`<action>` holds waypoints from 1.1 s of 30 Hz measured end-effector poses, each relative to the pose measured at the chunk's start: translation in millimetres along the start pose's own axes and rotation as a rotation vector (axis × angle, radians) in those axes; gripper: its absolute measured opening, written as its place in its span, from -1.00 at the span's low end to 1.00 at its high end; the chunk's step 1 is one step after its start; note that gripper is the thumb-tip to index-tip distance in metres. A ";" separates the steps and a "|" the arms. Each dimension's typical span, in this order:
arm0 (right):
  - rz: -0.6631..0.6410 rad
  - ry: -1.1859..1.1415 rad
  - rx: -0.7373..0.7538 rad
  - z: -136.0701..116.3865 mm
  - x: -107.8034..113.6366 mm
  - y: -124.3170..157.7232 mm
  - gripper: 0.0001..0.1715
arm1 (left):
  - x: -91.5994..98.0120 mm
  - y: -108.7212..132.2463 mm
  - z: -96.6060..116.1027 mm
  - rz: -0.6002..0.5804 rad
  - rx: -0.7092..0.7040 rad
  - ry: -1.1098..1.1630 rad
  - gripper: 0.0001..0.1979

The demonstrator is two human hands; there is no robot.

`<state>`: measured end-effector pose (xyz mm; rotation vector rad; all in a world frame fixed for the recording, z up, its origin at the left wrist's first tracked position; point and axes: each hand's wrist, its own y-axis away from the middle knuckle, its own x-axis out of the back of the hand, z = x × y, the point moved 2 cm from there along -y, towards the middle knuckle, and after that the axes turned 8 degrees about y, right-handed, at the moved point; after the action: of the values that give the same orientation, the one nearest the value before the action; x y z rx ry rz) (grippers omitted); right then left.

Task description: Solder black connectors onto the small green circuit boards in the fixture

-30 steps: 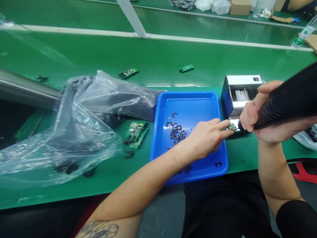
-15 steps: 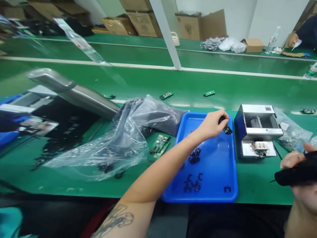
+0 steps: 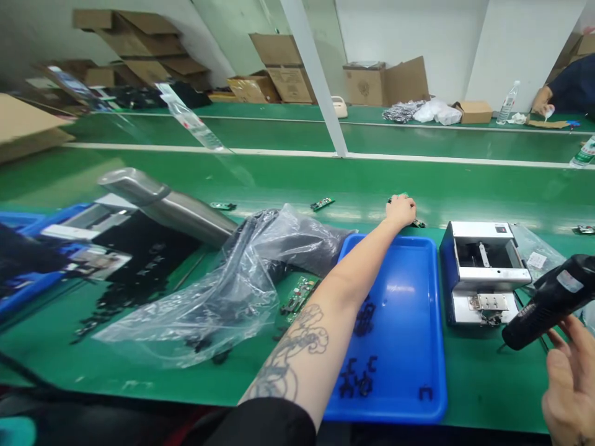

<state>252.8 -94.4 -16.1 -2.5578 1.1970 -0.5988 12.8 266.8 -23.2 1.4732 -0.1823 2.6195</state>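
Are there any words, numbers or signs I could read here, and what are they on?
None are clear enough to read.
White sticker on the black tool: too blurred.
Green label on the bottle at the right edge: too blurred.
Print on the open cardboard box at the back: too small.
Pale sticker on the clear bag: too small.

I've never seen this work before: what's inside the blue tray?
Small black parts lie in the blue tray: clumps toward its left side and one alone near the near right corner. The left arm crosses the tray's left side, hiding whatever lies beneath.
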 end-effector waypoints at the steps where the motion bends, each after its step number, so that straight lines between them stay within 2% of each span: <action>1: 0.090 0.017 0.077 -5.6 1.6 3.0 -0.51 | 0.7 -3.0 -1.9 0.012 -0.006 -0.023 -0.64; 2: 0.139 0.036 0.174 -12.1 3.2 6.2 -0.63 | 1.7 -5.9 -4.3 0.019 -0.008 -0.041 -0.63; 3: 0.118 0.056 0.278 -19.3 3.8 9.4 -0.74 | 2.5 -8.9 -7.3 0.018 -0.007 -0.054 -0.62; 4: 0.009 0.073 0.387 -27.0 2.6 12.8 -0.79 | 2.9 -12.2 -11.0 0.010 -0.001 -0.062 -0.63; 7: -0.597 0.128 0.660 -47.9 -11.6 27.5 -0.71 | 1.2 -21.8 -23.6 -0.040 0.046 -0.065 -0.61; 8: -0.753 0.170 0.740 -52.9 -17.8 33.5 -0.70 | 0.2 -24.3 -27.3 -0.048 0.063 -0.062 -0.60; 9: -0.870 0.235 0.819 -56.3 -24.4 39.5 -0.71 | -0.8 -26.1 -30.3 -0.051 0.078 -0.060 -0.59; 11: -0.978 0.389 0.938 -58.6 -37.8 49.8 -0.76 | -1.6 -27.1 -34.1 -0.041 0.103 -0.057 -0.58; 15: -1.076 0.573 1.004 -54.1 -59.2 63.9 -0.97 | 2.1 -19.8 -34.6 0.005 0.135 -0.037 -0.58; 19: -1.162 0.662 1.017 -52.5 -70.4 73.0 -0.81 | 13.8 -6.4 -29.9 0.051 0.143 0.027 -0.53; 24: -1.216 0.644 0.950 -52.8 -73.8 76.6 -0.82 | 39.4 18.0 -18.0 0.128 0.131 0.187 -0.54; 26: -1.226 0.564 0.904 -55.4 -71.5 71.6 -0.86 | 48.3 36.2 -10.7 0.132 0.124 0.283 -0.56; 28: -1.221 0.438 0.843 -60.2 -67.2 62.2 -0.90 | 53.5 62.3 -1.4 0.083 0.122 0.399 -0.59; 30: -1.179 0.300 0.763 -65.6 -62.2 49.4 -0.91 | 55.4 95.2 9.9 -0.017 0.119 0.525 -0.63; 33: -1.041 0.129 0.636 -70.8 -55.1 28.5 -0.88 | 55.4 149.0 29.1 -0.194 0.098 0.681 -0.79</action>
<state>168.9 -73.5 21.0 -2.3777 -0.4015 -1.1118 -16.9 118.3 33.1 0.5107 0.1540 2.8094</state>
